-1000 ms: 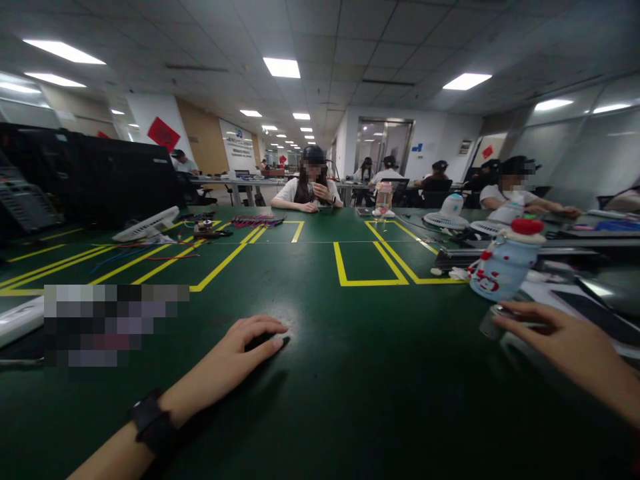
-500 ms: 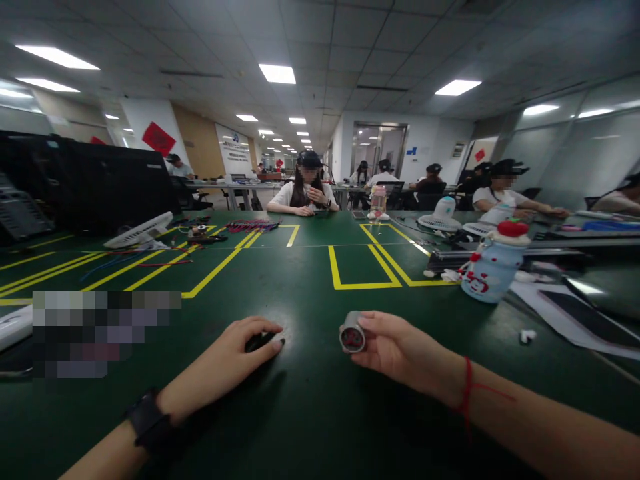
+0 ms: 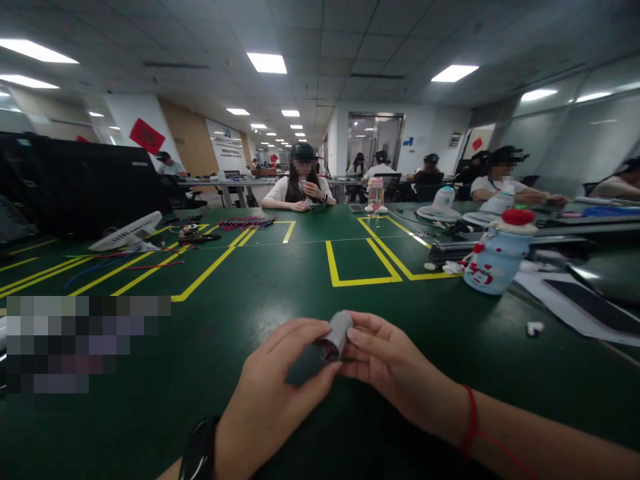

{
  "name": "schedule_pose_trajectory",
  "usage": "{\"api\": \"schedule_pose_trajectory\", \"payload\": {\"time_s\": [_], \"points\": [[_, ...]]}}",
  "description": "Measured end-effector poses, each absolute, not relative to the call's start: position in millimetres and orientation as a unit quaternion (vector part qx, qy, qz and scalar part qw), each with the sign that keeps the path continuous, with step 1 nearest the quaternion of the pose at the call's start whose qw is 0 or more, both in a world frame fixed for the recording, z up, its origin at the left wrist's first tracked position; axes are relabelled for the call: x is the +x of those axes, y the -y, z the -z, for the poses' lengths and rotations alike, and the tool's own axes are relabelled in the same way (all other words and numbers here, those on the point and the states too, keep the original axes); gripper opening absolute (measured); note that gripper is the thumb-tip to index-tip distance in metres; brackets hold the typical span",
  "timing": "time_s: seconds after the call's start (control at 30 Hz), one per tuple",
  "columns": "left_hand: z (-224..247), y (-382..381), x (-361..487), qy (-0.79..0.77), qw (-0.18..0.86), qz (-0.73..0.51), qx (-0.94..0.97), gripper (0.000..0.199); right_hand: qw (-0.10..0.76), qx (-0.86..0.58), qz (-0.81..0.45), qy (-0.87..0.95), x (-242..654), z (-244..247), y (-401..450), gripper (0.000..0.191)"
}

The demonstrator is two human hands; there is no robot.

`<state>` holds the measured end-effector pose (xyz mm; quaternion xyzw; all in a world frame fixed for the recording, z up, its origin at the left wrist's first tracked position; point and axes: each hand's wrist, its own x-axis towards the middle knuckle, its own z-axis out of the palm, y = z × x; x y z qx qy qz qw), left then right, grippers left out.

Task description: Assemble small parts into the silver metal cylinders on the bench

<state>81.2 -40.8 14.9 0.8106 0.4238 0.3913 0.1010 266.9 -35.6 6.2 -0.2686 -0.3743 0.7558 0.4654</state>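
Note:
A small grey cylinder [image 3: 339, 333] is held above the green table [image 3: 240, 280], tilted, with its open end facing down and toward me. Something reddish shows inside that end. My right hand [image 3: 385, 350] grips it from the right, thumb on its side. From the left, my left hand [image 3: 280, 380] reaches it with thumb and fingers closed around its lower left edge. A black watch is on my left wrist and a red string on my right.
A blue bottle with a red lid [image 3: 500, 257] stands at the right, near a white earbud case-like bit [image 3: 535, 328] and a dark tablet [image 3: 590, 303]. Wires [image 3: 247, 223] and a white fan [image 3: 125, 232] lie at the left. A person [image 3: 303, 183] sits opposite.
My left hand has moved right and now meets the cylinder; the small dark and white item at its fingertips no longer shows. The cylinder has turned and moved slightly left. The view has shifted a little.

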Motion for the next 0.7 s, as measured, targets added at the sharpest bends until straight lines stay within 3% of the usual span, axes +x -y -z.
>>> {"api": "schedule_pose_trajectory", "payload": {"time_s": [0.13,0.23,0.3,0.43,0.57,0.7], "points": [[-8,40,84,-0.458,0.183,-0.432,0.756,0.037,0.522,-0.306,-0.668,0.433,265,-9,36,0.055],[-4,39,91,-0.442,0.310,-0.445,0.715,0.045,0.516,-0.334,-0.583,0.531,266,-4,34,0.057],[-2,38,94,-0.432,0.342,-0.439,0.710,0.048,0.505,-0.348,-0.510,0.603,268,-1,32,0.054],[-2,32,94,-0.452,0.292,-0.402,0.741,0.043,0.487,-0.341,-0.332,0.732,267,2,27,0.041],[0,23,87,-0.467,0.261,-0.341,0.773,0.038,0.448,-0.356,-0.277,0.772,264,9,23,0.036],[-6,24,84,-0.459,0.257,-0.344,0.778,0.049,0.431,-0.393,-0.284,0.761,263,19,21,0.053]]}}
